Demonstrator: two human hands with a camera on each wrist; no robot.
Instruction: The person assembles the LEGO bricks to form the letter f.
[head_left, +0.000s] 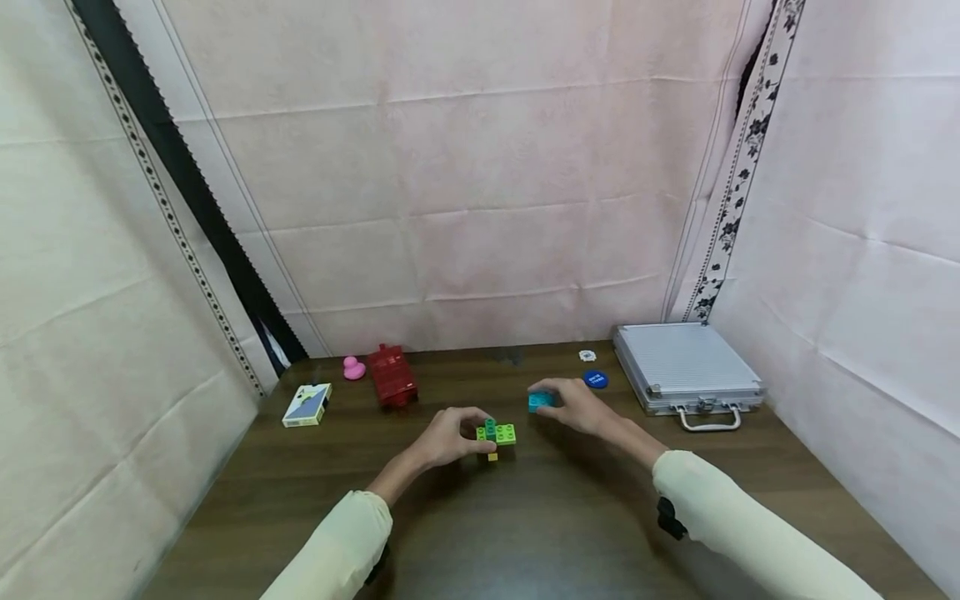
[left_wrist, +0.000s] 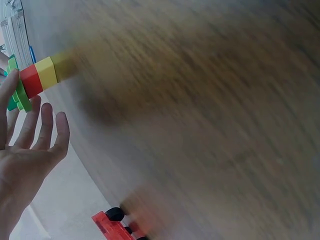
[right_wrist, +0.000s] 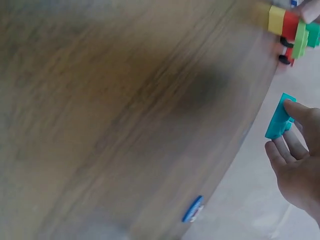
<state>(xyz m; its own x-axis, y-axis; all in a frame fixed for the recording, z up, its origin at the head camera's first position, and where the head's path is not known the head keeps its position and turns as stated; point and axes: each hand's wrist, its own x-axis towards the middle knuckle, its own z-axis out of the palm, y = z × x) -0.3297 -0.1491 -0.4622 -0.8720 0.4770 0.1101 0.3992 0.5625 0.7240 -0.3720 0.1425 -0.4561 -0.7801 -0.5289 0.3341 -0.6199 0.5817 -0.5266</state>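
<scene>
Near the middle of the table, my left hand pinches a small stack of toy building bricks between thumb and fingers. From the bottom up, the stack has a yellow brick, a red brick, a wide lime green brick and a darker green brick. To the right of it and a bit farther back, my right hand holds a turquoise brick, its studs turned toward the palm in the right wrist view. The two hands are apart.
A red toy vehicle, a pink duck and a small card box stand at the back left. Behind my right hand lie a blue disc and a white disc. A silver case occupies the back right.
</scene>
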